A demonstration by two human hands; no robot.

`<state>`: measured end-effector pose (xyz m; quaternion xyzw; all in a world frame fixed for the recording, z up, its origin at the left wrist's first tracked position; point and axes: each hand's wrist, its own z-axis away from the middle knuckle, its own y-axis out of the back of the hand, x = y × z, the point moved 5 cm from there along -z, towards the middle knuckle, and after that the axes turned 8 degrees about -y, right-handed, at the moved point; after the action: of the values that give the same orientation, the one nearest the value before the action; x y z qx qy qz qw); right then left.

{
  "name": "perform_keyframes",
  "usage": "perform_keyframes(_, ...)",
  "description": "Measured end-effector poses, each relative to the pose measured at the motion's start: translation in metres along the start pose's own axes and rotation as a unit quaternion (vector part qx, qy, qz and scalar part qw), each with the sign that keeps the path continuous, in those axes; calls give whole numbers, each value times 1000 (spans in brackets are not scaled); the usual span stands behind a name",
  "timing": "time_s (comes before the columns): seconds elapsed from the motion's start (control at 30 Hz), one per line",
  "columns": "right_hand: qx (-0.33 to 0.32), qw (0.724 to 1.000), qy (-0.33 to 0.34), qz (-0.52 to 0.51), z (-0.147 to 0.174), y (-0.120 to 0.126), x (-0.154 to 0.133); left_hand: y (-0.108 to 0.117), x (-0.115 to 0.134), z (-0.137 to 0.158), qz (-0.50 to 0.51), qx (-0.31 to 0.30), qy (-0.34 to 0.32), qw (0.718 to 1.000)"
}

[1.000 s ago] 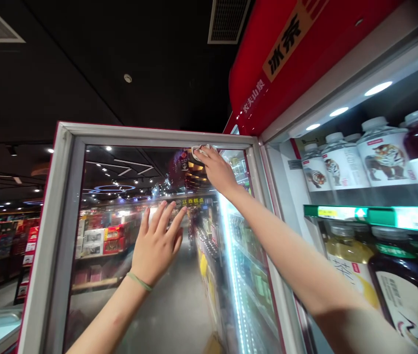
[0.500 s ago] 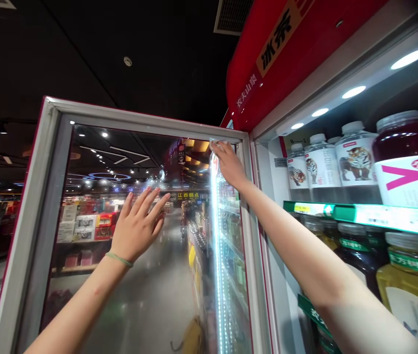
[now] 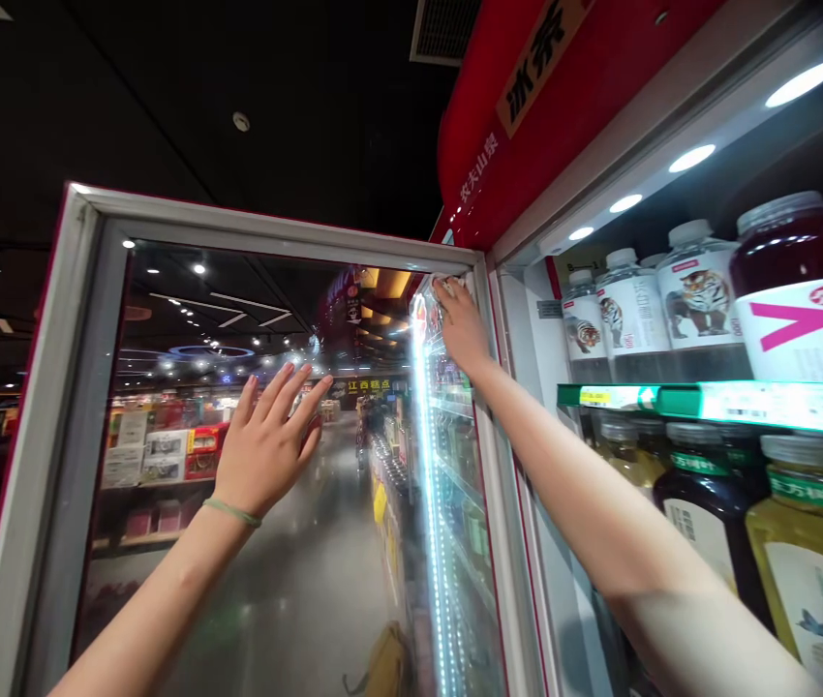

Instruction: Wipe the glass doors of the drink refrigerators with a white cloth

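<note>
Fingers spread, my left hand lies flat against or just in front of the glass of the open fridge door, with a green band at its wrist. My right hand reaches across to the glass's upper right corner, close to the grey door frame. Its fingers are bent and press together toward the glass. Something pale and small shows at these fingertips; I cannot tell whether it is a cloth or a reflection. The palm side of either hand is hidden.
To the right, the red drinks fridge holds white tiger-label bottles, a dark red bottle and tea bottles below a green shelf strip. Through the glass are store shelves and an aisle floor.
My right hand has shifted slightly right along the top of the glass, toward the frame's corner. My left hand keeps its place on the glass. The view has moved slightly.
</note>
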<state>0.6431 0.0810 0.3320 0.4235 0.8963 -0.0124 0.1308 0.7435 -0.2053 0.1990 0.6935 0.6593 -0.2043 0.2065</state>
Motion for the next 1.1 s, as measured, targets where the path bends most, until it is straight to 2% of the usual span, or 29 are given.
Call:
perform_keyframes(0.1,24,1000,-16,-7,27,-9,-5,-1,1,0,-1,6,1,1000)
perform_keyframes(0.2,-10,998,54,-5,36,-18,-13,-1,2,1,3,8,2,1000)
perform_keyframes(0.27,-20,997,76,-5,32,-15,-9,0,2,1,4,7,1,1000)
perform_keyframes(0.33,0,999,48,-10,33,-9,3,1,2,1,3,5,0,1000)
perform_keyframes(0.43,34,999,5,-17,50,-7,11,3,2,0,4,5,-3,1000)
perform_keyframes(0.53,20,999,42,-26,65,-17,-2,6,3,-1,2,6,-9,1000)
perform_keyframes(0.63,0,996,90,-26,57,-22,-11,9,4,-1,-1,4,-14,1000)
perform_keyframes(0.73,31,997,58,-34,47,-15,1,13,6,-2,-11,1,-16,1000)
perform_keyframes(0.83,60,997,15,-52,58,-12,11,16,7,-3,-23,-1,-19,1000)
perform_keyframes(0.93,34,997,49,-46,69,-18,-1,17,9,-4,-27,-2,-21,999)
perform_keyframes(1.0,12,996,80,-36,64,-20,-9,18,10,-4,-25,-4,-19,1000)
perform_keyframes(1.1,34,998,43,-29,44,-12,-3,18,12,-4,-20,-5,-13,1000)
